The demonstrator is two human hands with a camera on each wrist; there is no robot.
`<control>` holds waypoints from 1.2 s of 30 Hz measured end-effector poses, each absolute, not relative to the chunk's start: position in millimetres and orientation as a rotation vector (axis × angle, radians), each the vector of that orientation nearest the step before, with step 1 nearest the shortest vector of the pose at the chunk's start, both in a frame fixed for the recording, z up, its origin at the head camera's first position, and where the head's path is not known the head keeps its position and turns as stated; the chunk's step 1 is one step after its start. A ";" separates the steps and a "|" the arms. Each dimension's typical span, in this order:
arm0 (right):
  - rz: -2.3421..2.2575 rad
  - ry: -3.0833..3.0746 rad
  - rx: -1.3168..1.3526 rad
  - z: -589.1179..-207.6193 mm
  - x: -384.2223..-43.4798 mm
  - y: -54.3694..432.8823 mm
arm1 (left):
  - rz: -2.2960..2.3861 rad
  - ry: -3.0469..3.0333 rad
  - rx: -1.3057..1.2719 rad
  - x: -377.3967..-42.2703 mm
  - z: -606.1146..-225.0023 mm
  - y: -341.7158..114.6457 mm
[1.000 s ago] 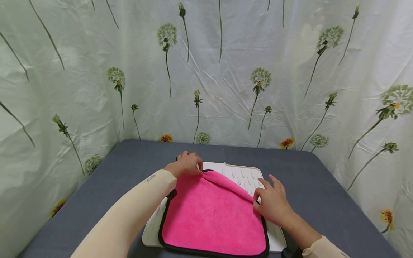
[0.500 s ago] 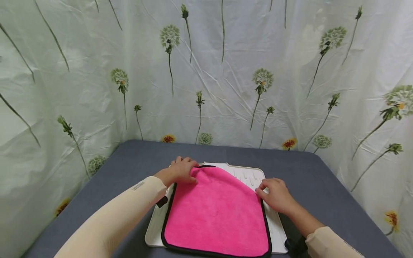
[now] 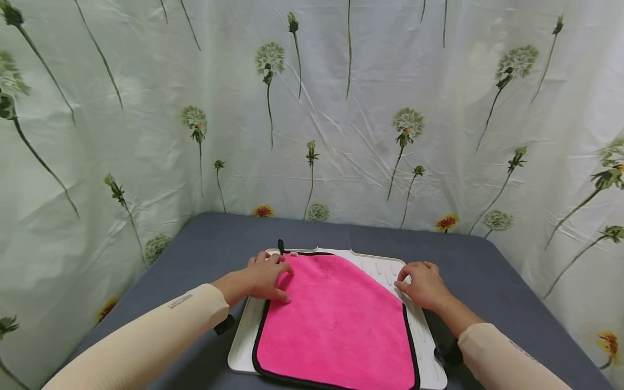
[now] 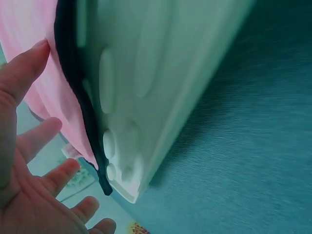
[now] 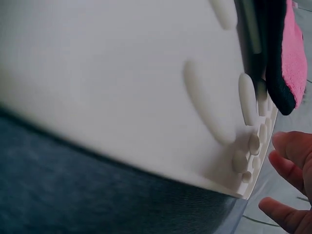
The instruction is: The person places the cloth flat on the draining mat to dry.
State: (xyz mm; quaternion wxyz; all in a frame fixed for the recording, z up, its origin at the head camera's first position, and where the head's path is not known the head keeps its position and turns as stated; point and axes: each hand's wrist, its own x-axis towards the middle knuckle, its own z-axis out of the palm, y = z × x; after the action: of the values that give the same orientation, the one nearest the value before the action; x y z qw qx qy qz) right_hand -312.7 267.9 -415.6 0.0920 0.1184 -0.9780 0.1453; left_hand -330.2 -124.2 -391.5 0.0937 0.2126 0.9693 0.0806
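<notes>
A pink plush cloth (image 3: 336,319) with black edging lies on a white ridged tray (image 3: 431,357). Its far right side is a slanted pink edge without black trim, apparently folded under. My left hand (image 3: 263,277) is at the cloth's far left part, fingers spread. In the left wrist view its index finger and thumb (image 4: 24,70) lie over the pink, gripping nothing. A black loop (image 3: 280,245) sticks up at the far left corner. My right hand (image 3: 423,284) hovers by the tray's far right side; the right wrist view shows its loosely bent fingers (image 5: 292,146) apart from the cloth.
A dark grey-blue table (image 3: 478,292) surrounds the tray on all visible sides. Behind it hangs a pale curtain (image 3: 361,135) printed with dandelions. A black strap device (image 3: 448,355) sits at the right wrist.
My left hand has let go of the cloth's far edge and moved left and nearer. The right hand has released the cloth and drawn slightly away. The far edge, rolled up before, now lies flatter.
</notes>
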 end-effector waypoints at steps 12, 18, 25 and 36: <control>0.389 -2.959 0.447 -417.5 -322.3 259.6 | 0.147 2.818 0.684 -290.5 -389.4 -137.7; 0.438 -2.899 0.522 -422.9 -322.8 255.6 | 0.133 2.768 0.725 -272.4 -388.1 -142.6; 0.531 -2.880 0.574 -426.4 -322.5 247.2 | 0.152 2.713 0.711 -256.3 -390.2 -151.7; 0.647 -2.987 0.655 -417.6 -312.1 225.3 | 0.283 2.734 0.817 -256.1 -399.5 -167.7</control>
State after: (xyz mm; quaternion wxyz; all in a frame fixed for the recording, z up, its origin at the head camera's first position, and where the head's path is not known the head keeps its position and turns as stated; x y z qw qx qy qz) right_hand -312.1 225.3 -417.6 0.0079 0.2095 -0.9556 0.2069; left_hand -256.1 -167.7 -399.5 0.1368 0.2824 0.9444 0.0978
